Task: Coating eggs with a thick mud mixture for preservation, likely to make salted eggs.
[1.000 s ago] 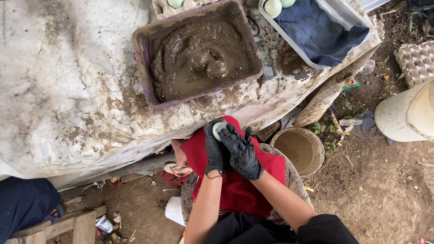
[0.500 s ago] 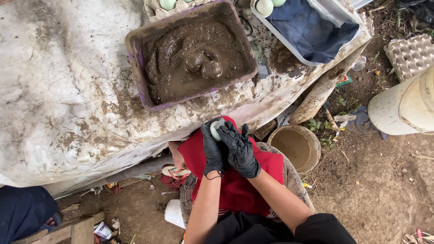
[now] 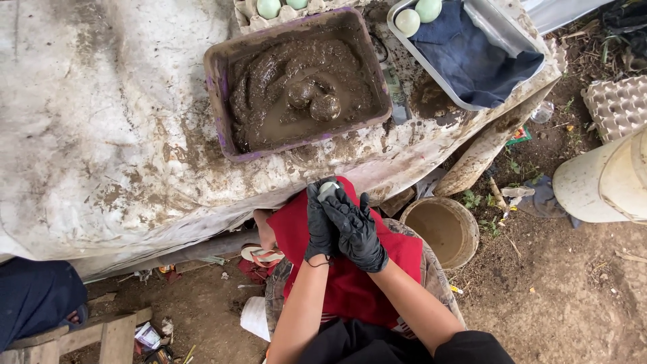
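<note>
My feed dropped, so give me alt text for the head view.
Both black-gloved hands, left hand and right hand, cup a pale green egg over a red cloth. Ahead, a purple tray holds brown mud with two coated eggs.

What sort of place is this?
Likely an outdoor, makeshift egg-coating spot. A tub of mud sits on a muddy sheet-covered table over bare dirt ground; pale green eggs lie in a tray, and gloved hands hold an egg.
</note>
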